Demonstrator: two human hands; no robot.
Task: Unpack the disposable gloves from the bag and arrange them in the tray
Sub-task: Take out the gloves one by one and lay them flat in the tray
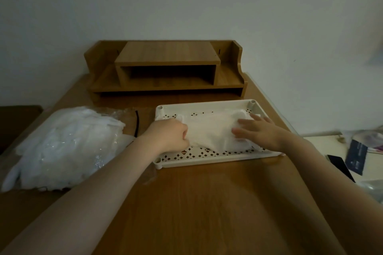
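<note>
your left hand (169,133) pinches the gloves (209,130) lying in the tray (207,160); your right hand (258,130) presses them flat, fingers straight. lift carelessly and the thin layers may cling, dragging out onto the tabletop (207,203).

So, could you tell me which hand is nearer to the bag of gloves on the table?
The left. The left hand lies at the tray's left end, just right of the bag; the right hand rests on the gloves at the tray's far right end.
</note>
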